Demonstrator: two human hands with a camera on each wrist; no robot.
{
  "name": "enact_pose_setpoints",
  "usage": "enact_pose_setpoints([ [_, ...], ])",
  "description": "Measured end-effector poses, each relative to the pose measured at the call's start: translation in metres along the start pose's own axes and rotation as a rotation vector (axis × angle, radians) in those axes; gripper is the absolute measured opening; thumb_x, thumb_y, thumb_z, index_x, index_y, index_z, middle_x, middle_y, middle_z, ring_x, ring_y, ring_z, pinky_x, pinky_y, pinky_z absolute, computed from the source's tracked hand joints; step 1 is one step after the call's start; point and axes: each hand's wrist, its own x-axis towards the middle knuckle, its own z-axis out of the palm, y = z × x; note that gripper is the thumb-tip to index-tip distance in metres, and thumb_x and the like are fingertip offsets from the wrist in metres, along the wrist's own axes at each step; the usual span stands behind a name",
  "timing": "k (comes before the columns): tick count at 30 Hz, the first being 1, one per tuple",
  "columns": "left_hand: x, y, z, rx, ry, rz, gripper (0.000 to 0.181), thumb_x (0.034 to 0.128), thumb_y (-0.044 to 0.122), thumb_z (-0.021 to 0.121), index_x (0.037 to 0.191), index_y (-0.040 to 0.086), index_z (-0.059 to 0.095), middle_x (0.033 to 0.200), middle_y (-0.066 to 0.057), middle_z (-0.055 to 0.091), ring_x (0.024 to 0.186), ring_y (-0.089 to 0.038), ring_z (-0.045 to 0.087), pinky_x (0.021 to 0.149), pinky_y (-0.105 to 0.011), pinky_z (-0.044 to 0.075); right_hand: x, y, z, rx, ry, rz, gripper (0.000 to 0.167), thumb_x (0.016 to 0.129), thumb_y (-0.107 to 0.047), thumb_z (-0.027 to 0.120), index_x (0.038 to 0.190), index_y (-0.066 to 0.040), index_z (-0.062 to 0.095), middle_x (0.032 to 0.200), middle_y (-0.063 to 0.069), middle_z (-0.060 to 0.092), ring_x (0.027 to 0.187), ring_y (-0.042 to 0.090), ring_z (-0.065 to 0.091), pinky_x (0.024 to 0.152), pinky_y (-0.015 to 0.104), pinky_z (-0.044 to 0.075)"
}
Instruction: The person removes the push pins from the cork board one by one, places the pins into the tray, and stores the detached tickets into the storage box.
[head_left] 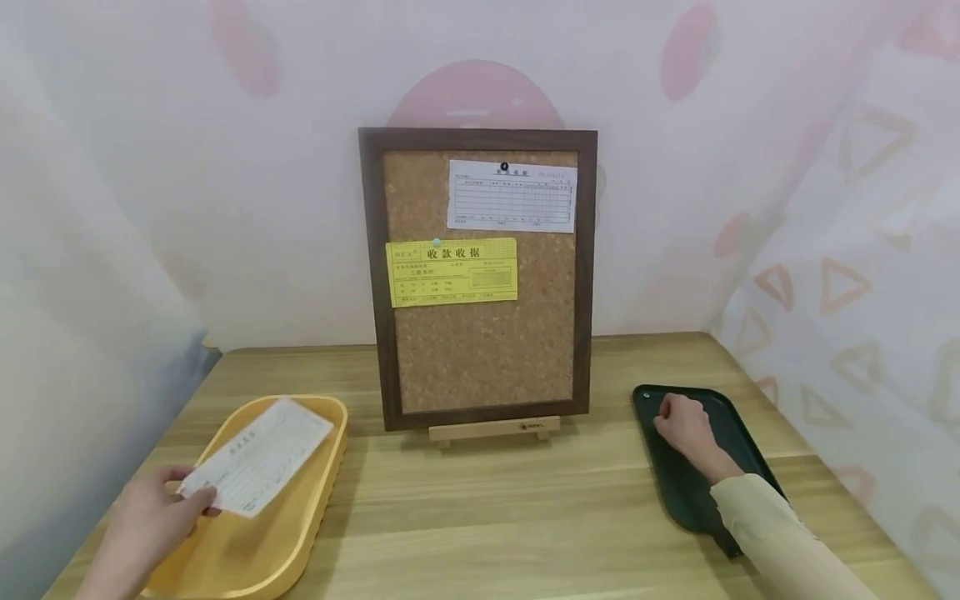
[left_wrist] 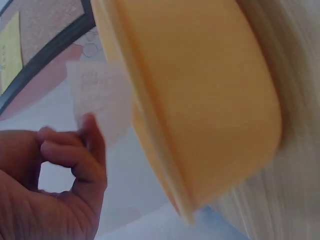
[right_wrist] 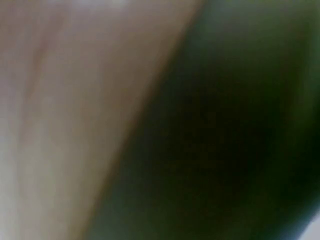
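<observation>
Left grip pinching, wrist bare; right grip curled, sleeved forearm outstretched.

From my end, the head camera looks forward and down over the bench from above its near side, facing the cork board by the far edge. My left wrist view sits low and close, rolled so the bench runs up its right side; it shares the left hand, white slip, yellow tray and part of the board with the head view. My right wrist view, badly blurred, is almost against skin and a dark green surface.
</observation>
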Motion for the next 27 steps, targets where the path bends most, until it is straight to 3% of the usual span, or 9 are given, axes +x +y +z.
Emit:
enact_pose_setpoints([
  [4, 0.008, -0.016, 0.007, 0.017, -0.1, -0.007, 0.052, 0.0882, 0.003, 0.052, 0.124, -0.024, 0.026, 0.076, -0.015, 0.064, 0.059, -0.016, 0.057, 0.053, -0.027, 0.048, 0.001, -0.002, 0.0, -0.017, -0.017, 0.011, 0.003, 0.074, -0.003, 0.058, 0.074, 0.0, 0.057, 0.067, 0.009, 0.056, 0.058, 0.021, 0.051, 0.054, 0.034, 0.04],
  [10, 0.017, -0.025, 0.019, 0.066, -0.164, -0.032, 0.05, 0.0857, -0.002, 0.055, 0.123, -0.021, 0.027, 0.084, -0.026, 0.052, 0.057, -0.016, 0.059, 0.056, -0.028, 0.053, 0.001, -0.003, -0.002, -0.039, -0.049, 0.015, 0.004, 0.075, -0.003, 0.059, 0.076, 0.001, 0.057, 0.067, 0.011, 0.056, 0.058, 0.021, 0.05, 0.053, 0.034, 0.04],
  [18, 0.016, -0.029, 0.027, 0.157, -0.213, 0.006, 0.02, 0.0807, 0.0, 0.063, 0.092, -0.013, 0.051, 0.069, -0.009, 0.057, 0.056, -0.013, 0.057, 0.055, -0.028, 0.051, -0.002, -0.005, -0.002, -0.041, -0.031, -0.005, 0.004, 0.073, -0.003, 0.059, 0.073, 0.0, 0.056, 0.064, 0.009, 0.055, 0.055, 0.02, 0.049, 0.051, 0.033, 0.039],
  [23, 0.011, -0.028, 0.03, 0.178, -0.203, 0.04, 0.02, 0.081, 0.005, 0.066, 0.087, -0.007, 0.051, 0.06, -0.005, 0.056, 0.051, -0.013, 0.054, 0.051, -0.027, 0.05, -0.002, -0.004, -0.002, -0.043, -0.053, -0.003, 0.004, 0.074, -0.003, 0.059, 0.073, -0.001, 0.056, 0.063, 0.009, 0.054, 0.054, 0.02, 0.048, 0.05, 0.032, 0.038],
  [27, 0.009, -0.014, 0.023, 0.205, -0.182, 0.065, 0.022, 0.0832, 0.009, 0.065, 0.088, -0.006, 0.049, 0.061, -0.005, 0.054, 0.049, -0.012, 0.054, 0.05, -0.026, 0.049, 0.0, -0.006, -0.004, -0.048, -0.098, 0.01, 0.005, 0.076, -0.004, 0.059, 0.075, 0.0, 0.057, 0.065, 0.009, 0.055, 0.056, 0.02, 0.049, 0.051, 0.032, 0.038],
])
